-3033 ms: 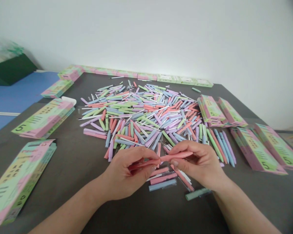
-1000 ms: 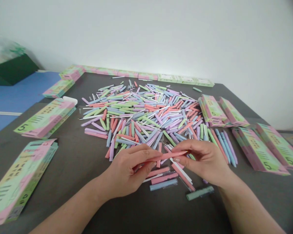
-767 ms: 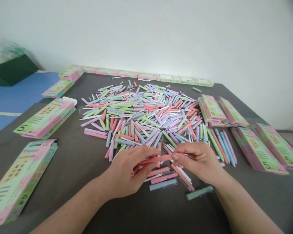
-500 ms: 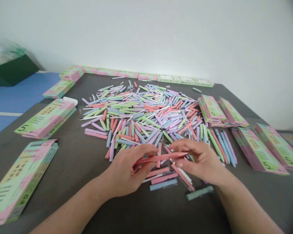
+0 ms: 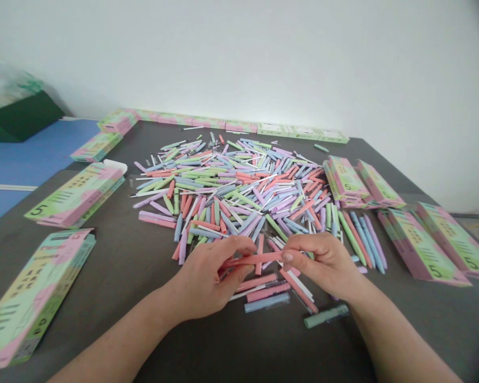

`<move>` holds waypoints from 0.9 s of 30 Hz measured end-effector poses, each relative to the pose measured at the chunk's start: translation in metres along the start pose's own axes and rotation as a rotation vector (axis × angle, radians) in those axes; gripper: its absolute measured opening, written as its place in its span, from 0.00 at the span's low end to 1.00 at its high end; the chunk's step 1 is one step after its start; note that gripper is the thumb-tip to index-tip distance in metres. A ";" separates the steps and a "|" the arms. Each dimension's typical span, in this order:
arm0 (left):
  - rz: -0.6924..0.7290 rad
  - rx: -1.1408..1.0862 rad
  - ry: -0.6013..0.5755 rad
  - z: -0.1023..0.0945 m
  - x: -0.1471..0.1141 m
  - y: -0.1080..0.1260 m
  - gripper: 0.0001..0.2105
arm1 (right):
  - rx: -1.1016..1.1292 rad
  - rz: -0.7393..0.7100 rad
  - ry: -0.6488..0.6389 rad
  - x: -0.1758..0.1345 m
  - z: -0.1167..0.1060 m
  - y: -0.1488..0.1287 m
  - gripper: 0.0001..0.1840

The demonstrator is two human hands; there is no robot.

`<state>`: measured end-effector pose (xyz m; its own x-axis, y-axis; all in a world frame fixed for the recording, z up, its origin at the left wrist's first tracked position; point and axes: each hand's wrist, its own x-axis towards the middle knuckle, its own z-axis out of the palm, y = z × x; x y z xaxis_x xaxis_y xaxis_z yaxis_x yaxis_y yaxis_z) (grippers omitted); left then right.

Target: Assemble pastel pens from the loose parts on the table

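Closest in, the dark table (image 5: 143,340) runs beneath two bare forearms, with a green-and-pink box (image 5: 38,298) lying at the far left edge. A grey-green piece (image 5: 323,316) in a clear sleeve lies just below the right wrist, and a blue piece (image 5: 266,303) and a pink piece (image 5: 268,291) sit side by side between the wrists.

Above these, the left hand (image 5: 209,276) pinches a coral pen (image 5: 259,259) between thumb and fingers, while the right hand (image 5: 323,266) grips its other end between thumb and forefinger. The pen lies roughly level across the gap between the hands; its ends are hidden by the fingers. White sticks and more coral pieces lie under it, crowding the space below.

Beyond, four long pens (image 5: 365,239) lie alongside one another, with printed boxes (image 5: 431,247) to their right. A second left-hand box (image 5: 75,194) has a white flap raised. Between the hands and the back of the table, a heap of pastel pieces (image 5: 239,181) fills the middle. Behind it, a row of boxes (image 5: 241,126) lines the back edge before the pale wall (image 5: 239,53).
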<state>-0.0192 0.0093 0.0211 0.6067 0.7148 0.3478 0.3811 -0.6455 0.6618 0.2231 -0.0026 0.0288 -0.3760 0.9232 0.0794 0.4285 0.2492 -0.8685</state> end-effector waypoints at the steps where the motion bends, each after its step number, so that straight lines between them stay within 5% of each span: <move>1: -0.008 -0.003 0.000 0.000 0.000 0.000 0.07 | 0.011 -0.021 0.024 0.000 -0.001 0.000 0.12; 8: -0.025 0.010 -0.003 0.000 0.001 -0.001 0.07 | -0.031 -0.060 0.125 -0.001 0.000 -0.004 0.06; 15: 0.014 0.044 -0.008 0.002 0.000 -0.002 0.09 | -0.047 0.043 0.043 0.001 0.007 0.000 0.25; 19: -0.006 0.037 -0.008 0.001 0.000 -0.002 0.09 | 0.013 -0.022 0.055 0.000 0.003 -0.001 0.12; 27: 0.035 0.075 -0.006 0.003 -0.001 -0.003 0.09 | -0.025 -0.073 0.118 0.000 0.005 -0.001 0.06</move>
<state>-0.0187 0.0097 0.0167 0.6245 0.6899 0.3659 0.4104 -0.6886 0.5978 0.2188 -0.0046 0.0272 -0.3077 0.9302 0.2001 0.4248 0.3225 -0.8459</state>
